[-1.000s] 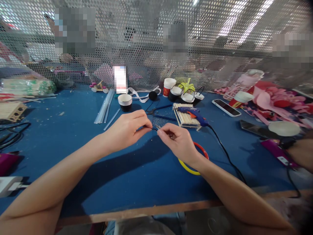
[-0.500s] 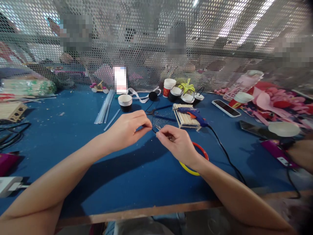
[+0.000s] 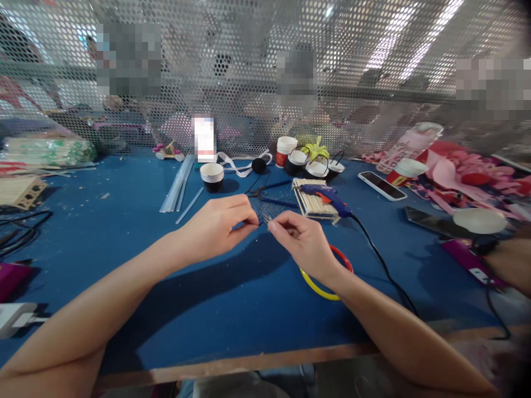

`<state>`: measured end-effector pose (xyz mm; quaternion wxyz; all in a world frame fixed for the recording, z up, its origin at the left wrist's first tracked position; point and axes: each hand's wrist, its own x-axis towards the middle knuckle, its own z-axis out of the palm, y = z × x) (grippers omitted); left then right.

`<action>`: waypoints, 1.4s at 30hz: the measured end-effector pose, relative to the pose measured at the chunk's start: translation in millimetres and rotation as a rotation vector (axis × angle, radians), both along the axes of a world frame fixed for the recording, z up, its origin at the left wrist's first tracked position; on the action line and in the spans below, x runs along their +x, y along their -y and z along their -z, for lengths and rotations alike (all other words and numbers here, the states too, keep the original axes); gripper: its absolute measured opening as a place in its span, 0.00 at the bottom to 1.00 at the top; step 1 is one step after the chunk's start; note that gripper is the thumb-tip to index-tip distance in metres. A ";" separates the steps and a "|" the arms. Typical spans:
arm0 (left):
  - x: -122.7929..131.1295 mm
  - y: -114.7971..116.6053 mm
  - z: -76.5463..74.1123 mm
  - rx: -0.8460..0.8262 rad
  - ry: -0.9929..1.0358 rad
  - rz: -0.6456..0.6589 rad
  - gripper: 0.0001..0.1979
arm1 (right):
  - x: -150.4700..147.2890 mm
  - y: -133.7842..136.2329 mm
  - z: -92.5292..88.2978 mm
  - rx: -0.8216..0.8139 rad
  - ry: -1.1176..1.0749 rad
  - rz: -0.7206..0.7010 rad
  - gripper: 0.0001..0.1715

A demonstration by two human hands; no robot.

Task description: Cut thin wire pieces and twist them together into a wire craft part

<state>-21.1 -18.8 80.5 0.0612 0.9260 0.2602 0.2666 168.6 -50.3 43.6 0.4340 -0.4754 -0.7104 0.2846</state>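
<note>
My left hand (image 3: 224, 226) is closed in a pinch, and a short dark end of a thin black wire (image 3: 261, 223) sticks out of its fingertips. Facing it, my right hand (image 3: 301, 240) pinches a small bundle of thin silvery strands (image 3: 266, 220), mostly hidden by the fingers. Only a small gap separates the two fingertips, and both hands are above the blue table. Just beyond them lie blue-handled pliers (image 3: 271, 190). A red and yellow ring (image 3: 319, 287) rests partly under my right wrist.
A blue glue gun (image 3: 326, 193) lies on a stick raft (image 3: 311, 205), its cord trailing right. Cups with black bases (image 3: 212, 178) and clear glue sticks (image 3: 176, 185) stand or lie behind. Phones (image 3: 381, 186) and pink pieces are at right, beside another person's hand (image 3: 512, 260).
The black wire reached across to my right fingers before; now a small gap shows between it and the silvery strands. Both hands appear slightly lower in view.
</note>
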 end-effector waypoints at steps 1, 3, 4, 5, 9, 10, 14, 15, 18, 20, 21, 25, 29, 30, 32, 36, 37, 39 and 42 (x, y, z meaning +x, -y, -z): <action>0.1 1.0 -1.1 -0.005 -0.003 0.004 0.08 | -0.1 -0.3 0.5 0.011 0.018 0.005 0.12; 0.4 2.7 -3.0 -0.018 -0.017 0.019 0.07 | -0.4 -0.7 1.6 0.059 0.077 0.011 0.11; 0.5 3.2 -3.6 -0.025 -0.029 0.028 0.07 | -0.6 -0.9 2.1 0.093 0.114 0.012 0.11; 0.6 3.5 -3.9 -0.033 -0.040 0.036 0.06 | -0.7 -1.1 2.6 0.129 0.152 0.010 0.10; 0.2 2.2 -3.1 -0.045 -0.053 0.016 0.06 | -1.2 -1.1 3.5 0.240 0.282 -0.022 0.09; -0.1 1.5 -2.5 -0.040 -0.048 0.007 0.06 | -1.3 -0.9 3.5 0.256 0.302 -0.038 0.09; -1.1 -1.5 -0.1 -0.023 -0.042 -0.017 0.07 | -1.4 0.6 2.7 0.292 0.311 -0.087 0.10; -1.2 -2.1 0.3 -0.022 -0.043 -0.024 0.07 | -1.2 0.9 2.4 0.294 0.303 -0.092 0.10; -1.1 -3.4 1.1 -0.024 -0.048 -0.033 0.06 | -0.3 1.2 2.0 0.289 0.271 -0.090 0.10; -0.8 -3.5 1.0 -0.032 -0.057 -0.027 0.06 | 0.2 0.9 2.2 0.266 0.243 -0.079 0.10; -0.7 -3.2 0.7 -0.035 -0.063 -0.025 0.06 | 0.3 0.7 2.4 0.253 0.228 -0.068 0.10; 0.4 -0.3 -1.7 -0.043 -0.080 -0.006 0.06 | -0.3 -0.2 3.3 0.223 0.207 -0.002 0.11; 1.8 2.8 -3.5 -0.057 -0.076 0.020 0.06 | -1.2 -0.6 3.9 0.238 0.260 0.005 0.09; 2.0 3.0 -3.5 -0.062 -0.079 0.018 0.06 | -1.2 -0.6 4.0 0.249 0.281 -0.007 0.09; 2.0 2.6 -3.1 -0.073 -0.089 0.013 0.06 | -1.3 -0.4 4.1 0.272 0.319 -0.044 0.10; 1.4 -0.1 -1.6 -0.078 -0.100 0.000 0.06 | -0.9 0.5 3.2 0.284 0.322 -0.120 0.10; 1.2 -0.7 -1.2 -0.078 -0.097 -0.003 0.07 | -0.6 0.8 2.8 0.277 0.309 -0.128 0.10; 1.1 -1.7 -0.9 -0.087 -0.086 0.001 0.07 | 0.1 1.0 2.5 0.246 0.274 -0.138 0.10; 1.3 -1.9 -1.1 -0.119 -0.051 0.023 0.06 | 1.3 0.9 2.9 0.148 0.188 -0.154 0.10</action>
